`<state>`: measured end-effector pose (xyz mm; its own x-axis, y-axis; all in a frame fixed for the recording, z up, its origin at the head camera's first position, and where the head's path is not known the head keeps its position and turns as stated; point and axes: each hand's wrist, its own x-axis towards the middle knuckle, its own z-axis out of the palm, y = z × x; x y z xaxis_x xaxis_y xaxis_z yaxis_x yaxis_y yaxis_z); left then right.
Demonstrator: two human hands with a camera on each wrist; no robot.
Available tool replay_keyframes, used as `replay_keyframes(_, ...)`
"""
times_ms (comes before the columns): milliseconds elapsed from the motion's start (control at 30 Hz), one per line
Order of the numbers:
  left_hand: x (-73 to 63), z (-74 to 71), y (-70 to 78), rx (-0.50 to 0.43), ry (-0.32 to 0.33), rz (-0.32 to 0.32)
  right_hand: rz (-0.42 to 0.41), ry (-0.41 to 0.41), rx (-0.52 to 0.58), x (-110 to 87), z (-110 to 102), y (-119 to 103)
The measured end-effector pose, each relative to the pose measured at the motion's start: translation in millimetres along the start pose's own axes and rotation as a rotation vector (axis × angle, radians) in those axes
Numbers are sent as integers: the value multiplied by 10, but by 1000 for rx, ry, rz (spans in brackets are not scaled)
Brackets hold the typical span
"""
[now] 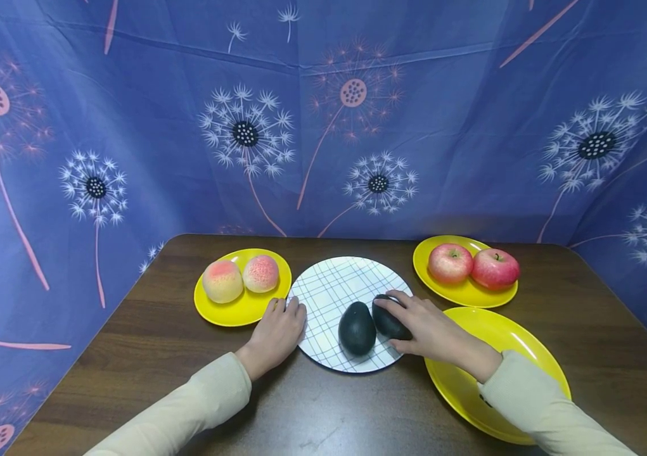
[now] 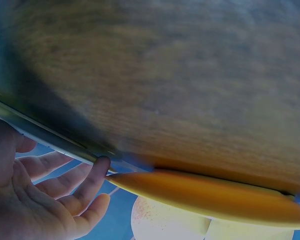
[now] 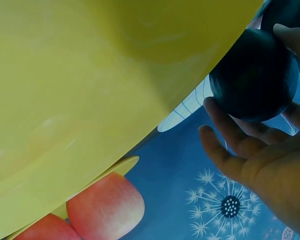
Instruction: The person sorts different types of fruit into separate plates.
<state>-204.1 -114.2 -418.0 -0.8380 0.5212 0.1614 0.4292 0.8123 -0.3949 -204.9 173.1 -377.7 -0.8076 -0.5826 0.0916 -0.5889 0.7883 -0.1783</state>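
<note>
Two dark avocados sit on a round white plate with a blue grid pattern (image 1: 323, 285). My right hand (image 1: 428, 326) holds the right-hand avocado (image 1: 390, 320), with the thumb on its near side and fingers over the far side. In the right wrist view the held avocado (image 3: 255, 75) shows between thumb and fingers. Beside it, the other avocado (image 1: 357, 329) stands untouched. At the plate's left rim rests my left hand (image 1: 279, 332), its fingertips touching the edge. The left wrist view shows those fingers (image 2: 82, 187) loosely bent along the rim.
A small yellow plate (image 1: 215, 315) with two peaches (image 1: 223, 282) lies at the left. Another yellow plate (image 1: 422, 253) holds two apples (image 1: 495, 269) at the back right. Under my right forearm is a large yellow plate (image 1: 454, 399). A blue dandelion-print cloth (image 1: 323, 139) hangs behind the table.
</note>
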Motion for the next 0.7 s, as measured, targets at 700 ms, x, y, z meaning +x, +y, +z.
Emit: replay_keyframes(700, -5, -21, 3, 7, -1, 5, -47, 78, 2, 5, 60, 43)
